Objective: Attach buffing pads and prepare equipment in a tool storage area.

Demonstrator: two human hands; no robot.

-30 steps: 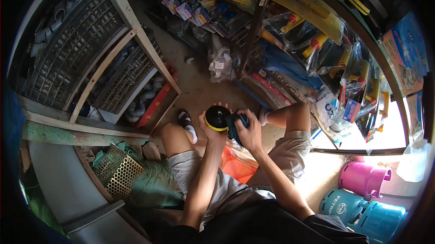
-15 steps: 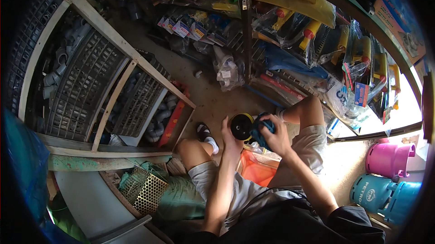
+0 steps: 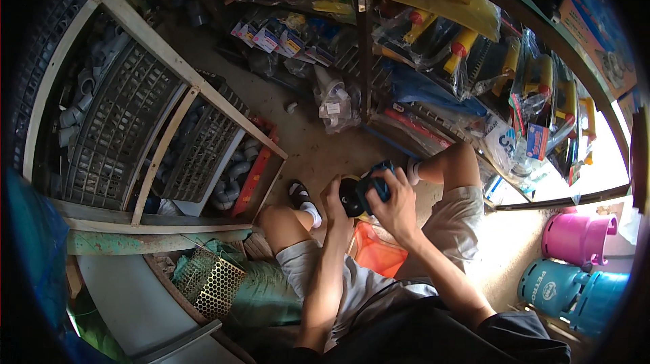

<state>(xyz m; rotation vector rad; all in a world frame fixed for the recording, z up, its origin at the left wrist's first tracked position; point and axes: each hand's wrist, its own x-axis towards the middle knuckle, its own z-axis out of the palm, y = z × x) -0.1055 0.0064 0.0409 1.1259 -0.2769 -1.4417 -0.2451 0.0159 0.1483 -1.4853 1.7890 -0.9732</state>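
Observation:
Between my knees, my left hand (image 3: 332, 203) is closed around a round black object with a yellowish rim (image 3: 349, 199). Its exact kind does not show. My right hand (image 3: 398, 207) grips a bunched dark teal cloth (image 3: 379, 188) against the right side of the round object, partly covering it. Below both hands, an orange plastic container (image 3: 379, 250) lies between my thighs.
A wooden rack with grey crates (image 3: 125, 127) of pipe fittings stands at left. Shelves of bagged yellow-handled tools (image 3: 462, 49) rise at right. A bag of grey fittings (image 3: 333, 108) lies ahead on the floor. Pink (image 3: 574, 237) and teal gas cylinders (image 3: 552, 286) stand at right.
My right hand has turned and shifted slightly left with the cloth, now covering more of the round object. The object's face has tilted. The whole view has shifted a little.

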